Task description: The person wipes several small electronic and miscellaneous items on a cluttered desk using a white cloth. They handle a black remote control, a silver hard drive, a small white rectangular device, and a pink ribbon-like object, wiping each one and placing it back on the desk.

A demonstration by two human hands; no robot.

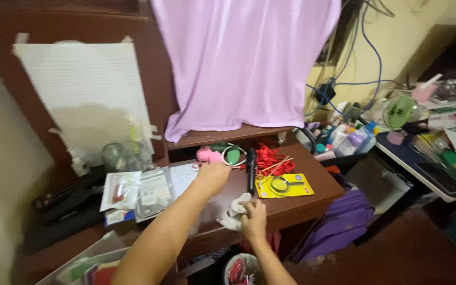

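Note:
My left hand [212,177] reaches out over the brown desk [291,203], its fingers curled near a pink fluffy thing [207,154] and a white ring [234,157]; whether it grips anything I cannot tell. My right hand [253,219] presses on a crumpled white cloth [233,212] at the desk's front edge. A black stick-shaped object [250,177] lies between the hands. To its right is a yellow card with a magnifying glass [284,185], and behind it a pile of red ribbon [270,157].
Clear plastic packets [138,191] lie on the desk's left. A lilac cloth [244,63] hangs over the back shelf. Bottles [352,138] and a green fan [399,111] stand to the right, beside a cluttered table [434,174]. A purple bag [339,224] lies on the floor.

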